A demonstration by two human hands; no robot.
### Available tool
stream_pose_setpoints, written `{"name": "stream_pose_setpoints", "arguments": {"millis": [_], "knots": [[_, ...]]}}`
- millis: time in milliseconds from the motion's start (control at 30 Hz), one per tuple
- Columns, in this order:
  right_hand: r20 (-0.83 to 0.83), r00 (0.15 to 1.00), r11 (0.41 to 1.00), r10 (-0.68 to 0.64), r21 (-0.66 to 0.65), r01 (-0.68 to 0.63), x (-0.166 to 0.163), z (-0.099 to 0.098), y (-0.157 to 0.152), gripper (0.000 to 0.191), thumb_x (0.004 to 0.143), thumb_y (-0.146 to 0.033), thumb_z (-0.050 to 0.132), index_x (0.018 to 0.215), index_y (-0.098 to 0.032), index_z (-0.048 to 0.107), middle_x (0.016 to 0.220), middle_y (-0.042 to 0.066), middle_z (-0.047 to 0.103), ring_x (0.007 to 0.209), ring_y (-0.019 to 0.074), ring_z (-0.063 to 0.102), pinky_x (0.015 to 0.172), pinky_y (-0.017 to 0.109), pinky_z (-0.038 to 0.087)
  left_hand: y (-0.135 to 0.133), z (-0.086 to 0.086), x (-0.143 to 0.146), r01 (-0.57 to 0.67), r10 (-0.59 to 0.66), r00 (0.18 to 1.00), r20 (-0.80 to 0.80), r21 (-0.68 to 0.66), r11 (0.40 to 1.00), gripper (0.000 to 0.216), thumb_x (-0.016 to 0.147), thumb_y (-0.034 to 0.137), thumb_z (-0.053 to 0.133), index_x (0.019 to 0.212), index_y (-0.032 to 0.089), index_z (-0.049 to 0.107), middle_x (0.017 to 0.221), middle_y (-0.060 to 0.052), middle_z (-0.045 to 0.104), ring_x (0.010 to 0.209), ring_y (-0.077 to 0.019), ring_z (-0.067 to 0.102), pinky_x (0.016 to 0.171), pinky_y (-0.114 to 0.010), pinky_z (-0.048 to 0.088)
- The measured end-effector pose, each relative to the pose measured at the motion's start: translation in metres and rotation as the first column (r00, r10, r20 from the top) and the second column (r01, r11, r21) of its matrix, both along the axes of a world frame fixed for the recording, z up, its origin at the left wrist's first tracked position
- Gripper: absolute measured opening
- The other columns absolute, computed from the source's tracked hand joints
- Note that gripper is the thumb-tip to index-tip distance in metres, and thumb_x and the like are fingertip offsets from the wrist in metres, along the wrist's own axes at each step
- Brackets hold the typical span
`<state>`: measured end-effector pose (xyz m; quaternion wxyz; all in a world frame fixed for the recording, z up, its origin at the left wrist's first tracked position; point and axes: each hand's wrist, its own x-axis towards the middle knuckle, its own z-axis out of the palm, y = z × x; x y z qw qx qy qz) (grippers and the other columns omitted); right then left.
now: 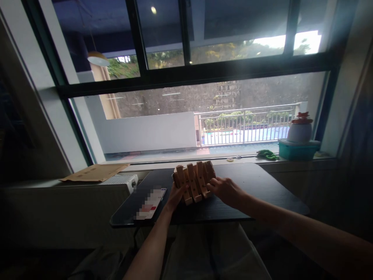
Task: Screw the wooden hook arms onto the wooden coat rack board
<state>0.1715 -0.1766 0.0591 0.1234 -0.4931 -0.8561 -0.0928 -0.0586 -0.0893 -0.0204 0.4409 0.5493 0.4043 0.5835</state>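
Observation:
A light wooden piece made of several slats point(194, 179) stands on a small dark table point(256, 182) in front of a window. My left hand point(175, 196) grips its left side from below, fingers curled round the slats. My right hand point(224, 190) holds its right side, fingers closed against the wood. Both forearms reach in from the bottom of the view.
A phone point(150, 202) lies on the table's left part. A white box point(121, 180) and a brown envelope point(94, 172) sit to the left. On the sill at right stand a teal container point(297, 151) with a white pot point(300, 130) and a green cloth point(267, 155).

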Motion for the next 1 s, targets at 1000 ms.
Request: {"name": "stream_pose_setpoints", "arguments": {"millis": [1000], "knots": [[0.022, 0.996, 0.99, -0.084, -0.111, 0.086, -0.017, 0.073, 0.022, 0.018, 0.087, -0.029, 0.045, 0.087, -0.017, 0.058, 0.081, 0.006, 0.066, 0.065, 0.0143, 0.058, 0.052, 0.023, 0.032, -0.011, 0.032, 0.011, 0.323, -0.361, 0.932, -0.029, -0.384, 0.865, 0.037, 0.077, 0.043, 0.064, 0.095, 0.011, 0.067, 0.081, -0.013, 0.071, 0.07, -0.0257, 0.068, 0.067, -0.037, 0.054]]}}
